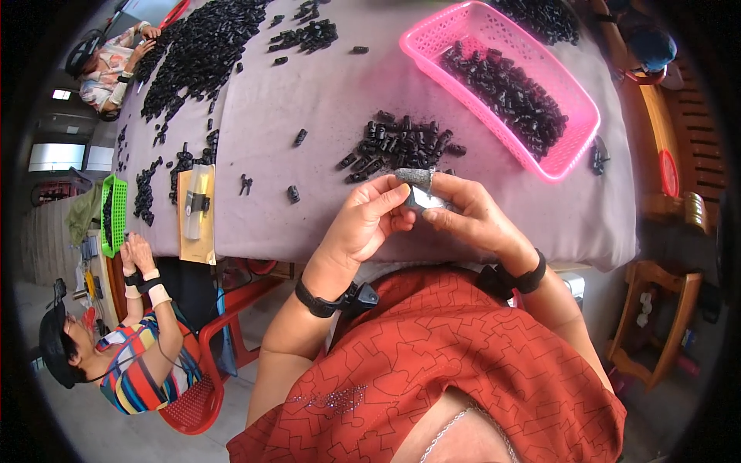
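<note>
Both hands meet over the near edge of the table, fingertips almost touching. My left hand (372,214) is closed in a pinch, and what sits in it is mostly hidden by its fingers. My right hand (475,212) is closed on a small shiny silver-grey piece (423,199), flat and too small to name, between thumb and fingers. A grey, rough-looking finger wrap (415,177) shows at the right hand's fingertips. Just beyond the hands lies a pile of small black ribbed plastic parts (405,140). Two single black parts (293,194) lie to the left of my hands.
A pink plastic basket (575,147) with more black parts stands at right. A large black heap (204,46) covers the far left of the cloth (262,154). At left are a yellow board (197,243), a green basket (116,185) and two seated people (147,363).
</note>
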`<state>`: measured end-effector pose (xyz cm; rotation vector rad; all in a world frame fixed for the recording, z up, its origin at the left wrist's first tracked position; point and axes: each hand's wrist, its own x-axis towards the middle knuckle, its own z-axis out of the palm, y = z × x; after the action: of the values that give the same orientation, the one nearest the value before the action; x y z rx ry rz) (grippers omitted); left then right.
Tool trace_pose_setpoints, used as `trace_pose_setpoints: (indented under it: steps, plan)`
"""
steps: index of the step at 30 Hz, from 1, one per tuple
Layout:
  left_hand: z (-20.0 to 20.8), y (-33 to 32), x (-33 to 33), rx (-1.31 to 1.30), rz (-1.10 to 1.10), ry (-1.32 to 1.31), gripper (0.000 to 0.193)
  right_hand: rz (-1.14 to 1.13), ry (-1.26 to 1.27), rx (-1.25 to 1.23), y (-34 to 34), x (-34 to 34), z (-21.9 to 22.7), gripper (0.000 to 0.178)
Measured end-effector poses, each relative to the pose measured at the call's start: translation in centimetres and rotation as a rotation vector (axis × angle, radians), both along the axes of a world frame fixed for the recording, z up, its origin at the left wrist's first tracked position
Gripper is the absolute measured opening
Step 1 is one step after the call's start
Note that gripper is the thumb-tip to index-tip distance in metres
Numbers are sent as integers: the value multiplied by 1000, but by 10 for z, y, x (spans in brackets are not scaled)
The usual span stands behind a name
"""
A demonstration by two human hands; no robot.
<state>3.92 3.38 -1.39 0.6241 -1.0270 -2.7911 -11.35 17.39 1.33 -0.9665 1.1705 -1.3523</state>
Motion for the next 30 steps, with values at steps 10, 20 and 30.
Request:
trace_pose_setpoints:
  steps: [10,20,30]
  plan:
    - [2,-1,2,-44,54,-33,19,-19,33,-23,3,1,-1,47]
    - [5,-6,3,-14,60,34,27,-68,83,-31,5,-2,1,51]
    - [2,-9,0,41,99,35,24,-94,76,-62,1,-2,-2,53]
